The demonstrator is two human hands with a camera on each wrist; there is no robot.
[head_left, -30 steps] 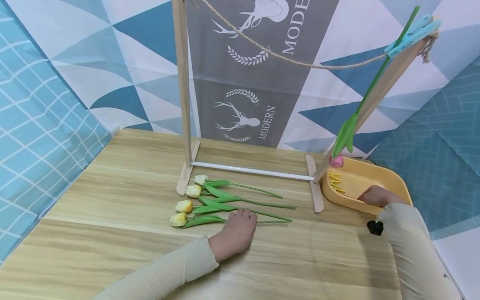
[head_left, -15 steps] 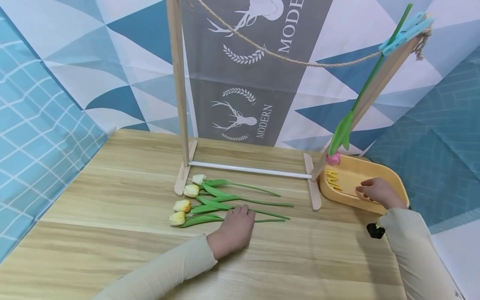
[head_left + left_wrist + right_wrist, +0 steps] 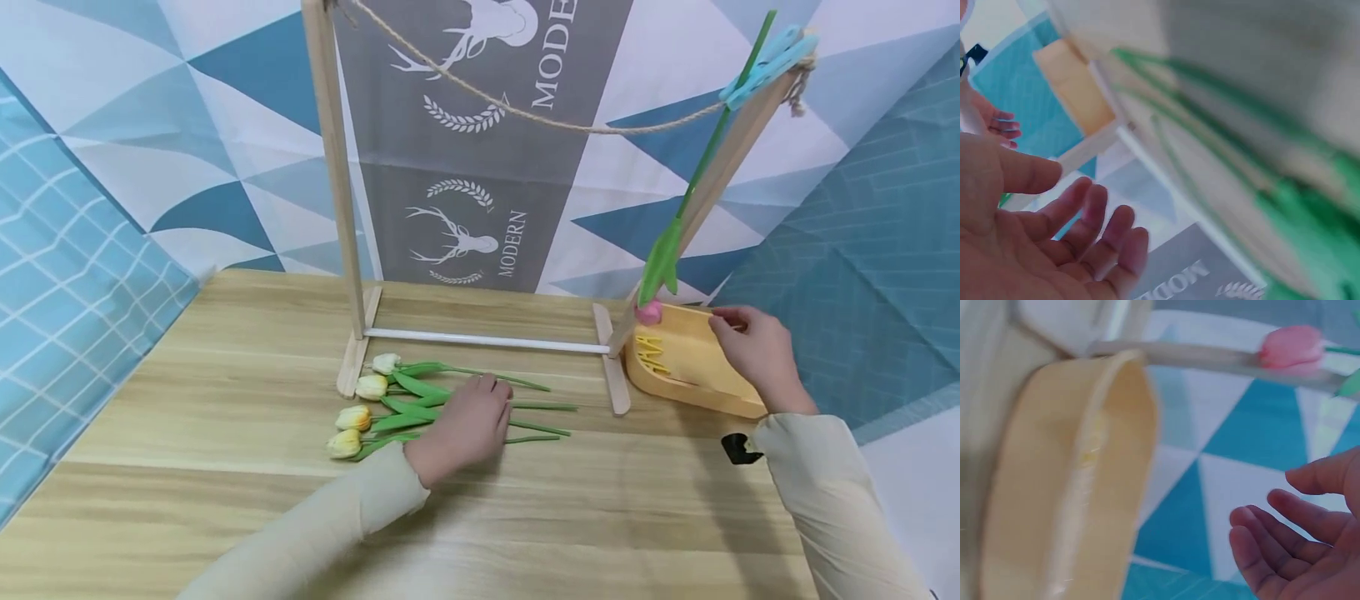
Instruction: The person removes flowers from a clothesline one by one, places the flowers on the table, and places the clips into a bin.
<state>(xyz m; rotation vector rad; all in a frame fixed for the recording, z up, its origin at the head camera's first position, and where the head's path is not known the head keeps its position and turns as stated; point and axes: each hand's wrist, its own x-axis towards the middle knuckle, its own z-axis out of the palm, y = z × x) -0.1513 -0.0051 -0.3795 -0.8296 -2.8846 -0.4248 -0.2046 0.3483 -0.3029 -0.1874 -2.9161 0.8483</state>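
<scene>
Several artificial tulips lie side by side, among them a white tulip (image 3: pixel 386 363) and a yellow-orange tulip (image 3: pixel 353 418). Over their stems hovers my left hand (image 3: pixel 468 425); its palm and loosely bent fingers (image 3: pixel 1124 247) hold nothing in the left wrist view. At the right, my right hand (image 3: pixel 761 350) is above the yellow tray (image 3: pixel 690 398), fingers relaxed and nothing between them in the right wrist view. Yellow zigzag pieces (image 3: pixel 651 354) show at the tray's left inside. A pink tulip (image 3: pixel 1291 350) hangs upside down, its stem in a light-blue clothespin (image 3: pixel 768 67) on the rope.
A wooden stand with left post (image 3: pixel 337 183) and right post (image 3: pixel 723 175) carries a sagging rope (image 3: pixel 525 113). A white crossbar (image 3: pixel 487 340) joins its feet low over the wooden table (image 3: pixel 225 400). Patterned cloth (image 3: pixel 240 125) rises behind. A black object (image 3: pixel 741 448) shows by the right sleeve.
My right hand has risen out of the yellow tray and stands above its right side. My left hand has shifted forward over the tulip stems. The head view has turned slightly right.
</scene>
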